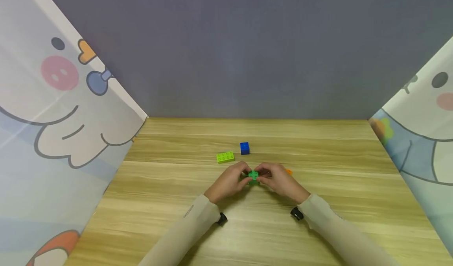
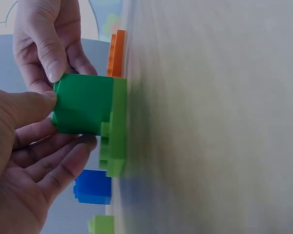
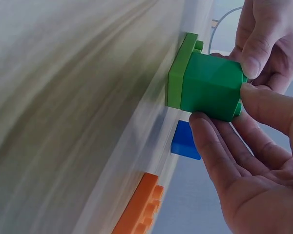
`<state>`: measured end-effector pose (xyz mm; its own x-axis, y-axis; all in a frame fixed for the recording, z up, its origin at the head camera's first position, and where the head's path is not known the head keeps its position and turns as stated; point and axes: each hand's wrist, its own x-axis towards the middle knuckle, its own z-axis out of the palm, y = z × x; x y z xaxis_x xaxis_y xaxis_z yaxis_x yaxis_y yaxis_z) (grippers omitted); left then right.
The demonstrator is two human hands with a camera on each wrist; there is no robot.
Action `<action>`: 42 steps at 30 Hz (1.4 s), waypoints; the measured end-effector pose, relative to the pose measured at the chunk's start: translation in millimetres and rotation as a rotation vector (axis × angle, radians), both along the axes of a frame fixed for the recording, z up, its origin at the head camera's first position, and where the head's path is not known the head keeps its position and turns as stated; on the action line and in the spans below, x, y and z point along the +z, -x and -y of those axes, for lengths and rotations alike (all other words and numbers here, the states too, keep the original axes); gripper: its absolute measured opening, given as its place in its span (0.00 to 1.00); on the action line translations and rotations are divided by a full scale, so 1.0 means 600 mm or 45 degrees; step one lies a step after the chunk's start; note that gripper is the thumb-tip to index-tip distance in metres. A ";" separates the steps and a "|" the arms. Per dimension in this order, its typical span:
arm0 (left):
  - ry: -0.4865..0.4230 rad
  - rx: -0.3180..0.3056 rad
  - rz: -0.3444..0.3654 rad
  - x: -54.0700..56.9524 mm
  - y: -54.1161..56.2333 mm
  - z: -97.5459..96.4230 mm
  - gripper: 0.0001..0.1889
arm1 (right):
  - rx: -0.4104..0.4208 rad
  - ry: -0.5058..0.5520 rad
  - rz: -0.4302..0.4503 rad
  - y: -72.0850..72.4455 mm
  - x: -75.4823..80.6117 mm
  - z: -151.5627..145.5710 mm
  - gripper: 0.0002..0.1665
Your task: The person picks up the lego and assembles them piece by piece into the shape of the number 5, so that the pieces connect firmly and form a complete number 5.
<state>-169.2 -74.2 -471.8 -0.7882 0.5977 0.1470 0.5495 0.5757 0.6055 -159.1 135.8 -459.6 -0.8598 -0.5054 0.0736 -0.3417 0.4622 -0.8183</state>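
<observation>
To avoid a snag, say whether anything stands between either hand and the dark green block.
Nothing visible does: the left hand and right hand both touch the dark green block; the blue block stands apart, beyond it.

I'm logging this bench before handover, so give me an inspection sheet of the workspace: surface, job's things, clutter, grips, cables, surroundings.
Surface: wood-grain tabletop, no spill seen.
Job's things: dark green block upright on a light green base piece; bare base studs show beside it.
Clutter: blue block and lime brick beyond the hands; orange brick near the right hand.
Grips: left hand and right hand both hold the dark green block with thumb and fingers.
Cables: nothing seen.
Surroundings: grey back panel; cartoon-printed panels at left and right.
</observation>
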 end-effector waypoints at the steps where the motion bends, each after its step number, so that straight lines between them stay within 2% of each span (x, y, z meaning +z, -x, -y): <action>1: -0.007 0.000 -0.001 -0.001 0.000 0.000 0.08 | -0.001 0.002 0.000 0.000 0.000 0.000 0.13; 8: 0.010 0.007 -0.022 0.004 0.002 0.005 0.08 | 0.001 -0.035 -0.024 0.004 0.010 0.003 0.14; 16: 0.002 0.030 -0.006 0.019 0.007 0.028 0.15 | -0.045 -0.070 -0.037 0.005 0.026 0.000 0.18; 20: -0.002 0.066 -0.060 0.023 0.014 0.040 0.13 | -0.060 -0.094 -0.038 0.007 0.027 -0.006 0.18; 23: 0.027 0.122 -0.114 0.024 0.022 0.047 0.13 | -0.075 -0.116 -0.027 0.007 0.028 -0.010 0.18; 29: 0.066 0.298 -0.168 0.023 0.051 0.065 0.15 | -0.091 -0.092 -0.004 0.004 0.034 -0.015 0.17; 35: 0.136 0.452 -0.063 0.016 0.076 0.082 0.20 | -0.098 -0.039 -0.016 -0.005 0.024 -0.016 0.14; 38: 0.141 0.493 0.003 0.014 0.083 0.088 0.22 | -0.100 -0.022 -0.014 -0.009 0.019 -0.016 0.13; 42: 0.141 0.518 0.032 0.011 0.091 0.094 0.23 | -0.110 -0.007 -0.006 -0.012 0.018 -0.014 0.13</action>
